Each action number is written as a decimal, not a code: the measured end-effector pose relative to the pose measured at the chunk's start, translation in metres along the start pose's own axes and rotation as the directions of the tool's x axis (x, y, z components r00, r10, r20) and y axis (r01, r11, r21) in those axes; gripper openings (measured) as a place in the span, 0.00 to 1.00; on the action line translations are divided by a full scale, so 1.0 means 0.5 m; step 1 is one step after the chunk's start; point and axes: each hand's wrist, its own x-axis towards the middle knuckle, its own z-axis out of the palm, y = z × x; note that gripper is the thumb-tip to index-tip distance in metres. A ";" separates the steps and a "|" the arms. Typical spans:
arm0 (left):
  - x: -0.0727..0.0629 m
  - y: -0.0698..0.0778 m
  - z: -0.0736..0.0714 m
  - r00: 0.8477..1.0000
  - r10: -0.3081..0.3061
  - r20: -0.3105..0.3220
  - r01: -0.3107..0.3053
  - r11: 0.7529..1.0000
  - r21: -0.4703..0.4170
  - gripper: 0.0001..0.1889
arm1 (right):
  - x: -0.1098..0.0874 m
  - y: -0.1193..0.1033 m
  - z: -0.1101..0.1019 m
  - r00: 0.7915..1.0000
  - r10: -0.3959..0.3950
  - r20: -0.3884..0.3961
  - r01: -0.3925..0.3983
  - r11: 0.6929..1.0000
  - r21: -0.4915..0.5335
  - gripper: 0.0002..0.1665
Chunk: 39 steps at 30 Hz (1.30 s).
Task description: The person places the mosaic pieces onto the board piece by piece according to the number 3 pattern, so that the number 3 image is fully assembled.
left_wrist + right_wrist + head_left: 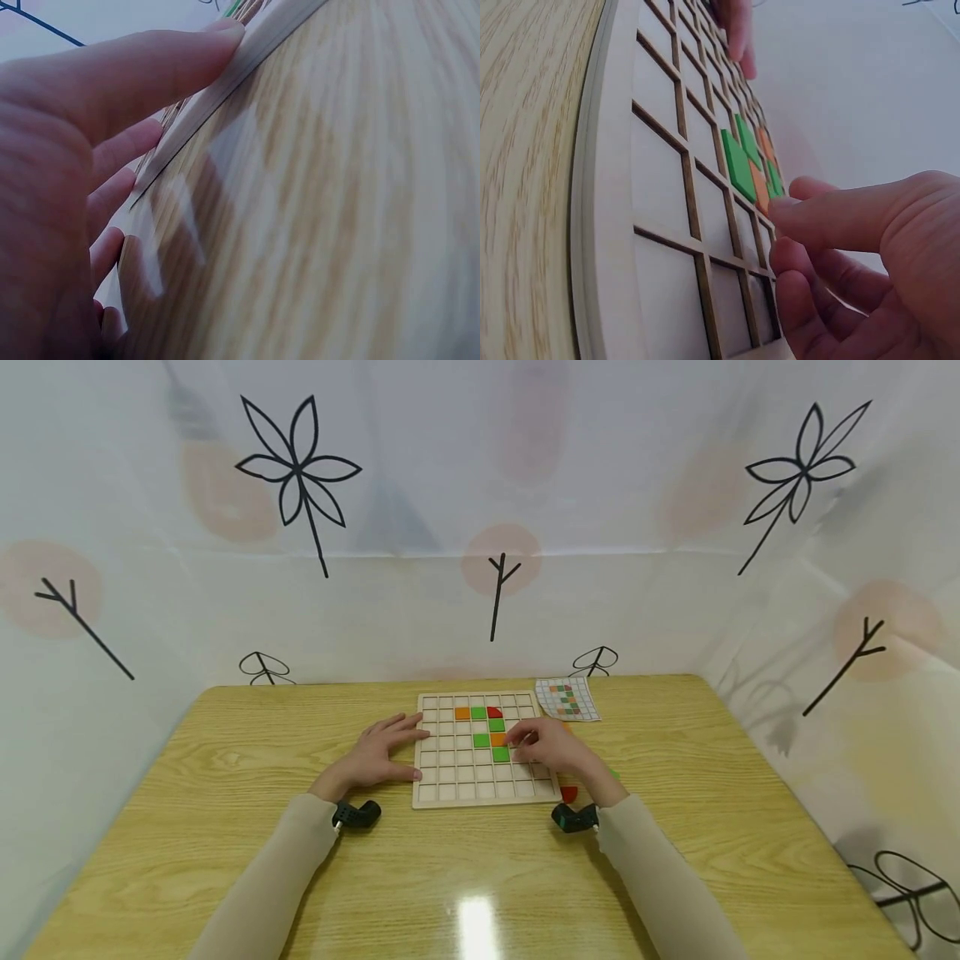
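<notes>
1. One wood-grained table (pixel 420 860). A gridded board (pixel 442 792) lies on its far half, about midway left to right; looks roughly square, no plain long axis.
2. Two hands flank the board. Left hand (pixel 385 752) at the board's left edge: fingers straight and spread, thumb on the rim, nothing held.
3. Right hand (pixel 553 747) reaches over the board's right part from the near right. Fingers bent, thumb close to them; cannot tell whether they pinch a tile or only touch it.
4. Paper sheet (pixel 576 700), printed with a coloured pattern, at the board's far right corner, beyond the right hand.
5. Key relation: orange tile (pixel 498 739) sits on the grid immediately left of the right fingertips. Right hand clearly nearer; left hand well apart. Green tiles (pixel 481 741) lie to its left, near and far sides.
6. Red piece (pixel 569 794), loose, just beside the board's near right corner.
</notes>
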 end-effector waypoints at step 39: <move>0.001 -0.001 0.001 1.000 -0.004 0.006 0.004 1.000 -0.014 0.38 | -0.149 0.090 -0.084 0.991 -0.084 0.108 0.093 0.993 -0.078 0.17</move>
